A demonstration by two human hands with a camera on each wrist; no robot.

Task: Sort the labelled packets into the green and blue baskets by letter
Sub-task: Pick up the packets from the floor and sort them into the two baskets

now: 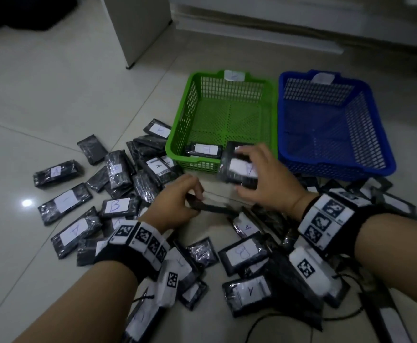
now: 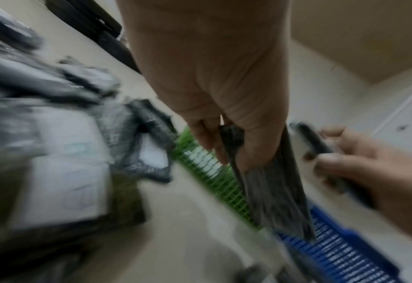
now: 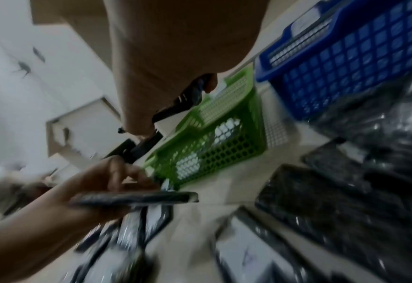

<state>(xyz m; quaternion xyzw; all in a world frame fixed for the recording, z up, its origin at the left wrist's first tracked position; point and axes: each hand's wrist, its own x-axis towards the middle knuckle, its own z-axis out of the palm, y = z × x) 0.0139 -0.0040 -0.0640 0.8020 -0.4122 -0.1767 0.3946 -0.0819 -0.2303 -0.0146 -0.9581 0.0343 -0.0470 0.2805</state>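
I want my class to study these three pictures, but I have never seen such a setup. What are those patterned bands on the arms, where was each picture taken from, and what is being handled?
No machine here: a person works with bare hands. The patterned wristbands carry small cameras. The big picture comes from a head-worn camera; the two blurry ones look along each wrist. Black wrapped packets with lettered white labels lie scattered on the tiled floor. Beyond them stand a green basket, holding one packet, and a blue basket with none visible. The left hand pinches a thin packet edge-on; the right hand grips a labelled packet by the green basket's near rim.
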